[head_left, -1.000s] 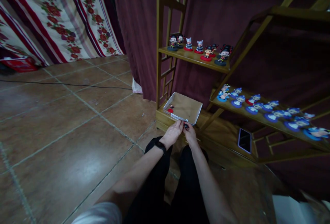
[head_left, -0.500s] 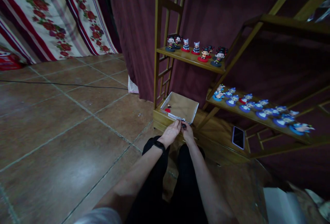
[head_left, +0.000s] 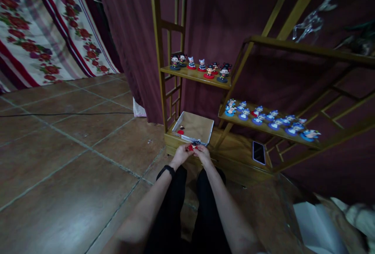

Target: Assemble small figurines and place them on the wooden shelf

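My left hand (head_left: 181, 153) and my right hand (head_left: 201, 152) meet just in front of a shallow cardboard box (head_left: 205, 132) on the lowest shelf board. Together they pinch a small figurine with a red base (head_left: 192, 147); fingers of both hands are closed on it. Inside the box at its left end lies another small figure with a red base (head_left: 181, 130). A black band sits on my left wrist.
A wooden stepped shelf holds several dark-haired figurines (head_left: 202, 66) on the upper left board and several blue figurines (head_left: 263, 117) on the middle board. A phone (head_left: 258, 152) lies on the bottom board. Maroon curtain behind, tiled floor left, a cable (head_left: 58, 114) across it.
The view has swung up and right, showing more of the shelf. My hands stay together by the box edge; a red base now shows between the fingers where a dark part showed before.
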A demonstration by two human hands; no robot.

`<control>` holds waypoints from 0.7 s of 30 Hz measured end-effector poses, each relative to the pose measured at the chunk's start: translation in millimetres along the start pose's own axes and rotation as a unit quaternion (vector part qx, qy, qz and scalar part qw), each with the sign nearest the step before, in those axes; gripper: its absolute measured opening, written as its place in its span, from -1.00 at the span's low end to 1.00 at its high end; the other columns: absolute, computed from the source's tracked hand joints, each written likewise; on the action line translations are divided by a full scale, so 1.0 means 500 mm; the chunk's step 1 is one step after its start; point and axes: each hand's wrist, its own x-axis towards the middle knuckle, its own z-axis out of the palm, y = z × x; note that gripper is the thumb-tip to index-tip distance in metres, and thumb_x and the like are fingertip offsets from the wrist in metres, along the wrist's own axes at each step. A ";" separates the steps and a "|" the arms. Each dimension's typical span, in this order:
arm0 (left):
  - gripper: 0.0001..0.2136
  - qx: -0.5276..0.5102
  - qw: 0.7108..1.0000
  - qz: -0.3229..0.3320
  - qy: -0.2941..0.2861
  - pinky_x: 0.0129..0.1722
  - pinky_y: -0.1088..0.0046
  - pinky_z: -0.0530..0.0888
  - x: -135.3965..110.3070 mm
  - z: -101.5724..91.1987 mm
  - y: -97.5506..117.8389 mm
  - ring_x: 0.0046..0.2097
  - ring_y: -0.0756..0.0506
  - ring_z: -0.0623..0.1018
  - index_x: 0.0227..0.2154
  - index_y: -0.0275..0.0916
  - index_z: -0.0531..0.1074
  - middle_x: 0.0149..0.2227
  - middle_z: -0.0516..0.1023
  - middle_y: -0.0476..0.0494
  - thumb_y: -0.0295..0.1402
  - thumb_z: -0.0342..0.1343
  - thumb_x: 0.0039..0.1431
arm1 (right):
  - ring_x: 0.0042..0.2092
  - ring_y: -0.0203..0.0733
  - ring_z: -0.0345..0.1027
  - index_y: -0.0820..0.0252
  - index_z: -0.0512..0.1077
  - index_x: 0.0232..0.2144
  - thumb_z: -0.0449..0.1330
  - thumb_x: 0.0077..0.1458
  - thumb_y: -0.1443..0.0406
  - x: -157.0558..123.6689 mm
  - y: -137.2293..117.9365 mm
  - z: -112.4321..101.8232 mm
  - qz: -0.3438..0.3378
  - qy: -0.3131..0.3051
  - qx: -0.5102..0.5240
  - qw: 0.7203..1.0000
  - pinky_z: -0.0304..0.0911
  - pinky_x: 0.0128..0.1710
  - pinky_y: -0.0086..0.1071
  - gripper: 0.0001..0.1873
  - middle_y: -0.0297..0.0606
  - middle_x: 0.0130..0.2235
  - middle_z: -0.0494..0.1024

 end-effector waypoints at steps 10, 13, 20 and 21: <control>-0.77 -0.186 0.975 -0.112 0.036 -0.47 0.55 0.36 -0.004 0.003 0.005 -0.55 0.04 0.42 -0.44 -0.38 0.50 -0.57 0.51 -0.05 -0.43 0.25 -0.27 | -0.49 -0.20 0.42 0.18 0.44 -0.51 0.33 -0.41 0.11 -0.023 -0.025 0.004 0.010 -0.060 0.017 0.998 0.32 -0.45 -0.34 -0.65 -0.29 -0.47 0.54; -0.78 -0.190 0.975 -0.112 0.036 -0.47 0.54 0.37 -0.002 0.004 0.002 -0.54 0.04 0.44 -0.45 -0.38 0.50 -0.53 0.54 -0.07 -0.40 0.25 -0.26 | -0.51 -0.20 0.41 0.17 0.45 -0.53 0.34 -0.41 0.11 -0.028 -0.028 0.004 0.010 -0.067 0.024 0.997 0.32 -0.45 -0.33 -0.66 -0.31 -0.49 0.54; -0.81 -0.195 0.973 -0.118 0.041 -0.49 0.55 0.37 0.000 0.003 -0.006 -0.54 0.03 0.44 -0.49 -0.36 0.50 -0.54 0.54 -0.06 -0.40 0.26 -0.27 | -0.51 -0.22 0.42 0.17 0.43 -0.54 0.34 -0.41 0.14 -0.025 -0.018 0.004 0.013 -0.061 0.043 0.997 0.32 -0.45 -0.34 -0.68 -0.33 -0.49 0.54; -0.81 -0.194 0.973 -0.118 0.041 -0.50 0.55 0.37 0.000 0.003 -0.007 -0.55 0.04 0.43 -0.49 -0.36 0.50 -0.54 0.53 -0.06 -0.40 0.26 -0.27 | -0.51 -0.22 0.42 0.17 0.43 -0.54 0.34 -0.41 0.14 -0.024 -0.016 0.004 0.015 -0.061 0.045 0.997 0.32 -0.45 -0.35 -0.69 -0.34 -0.50 0.54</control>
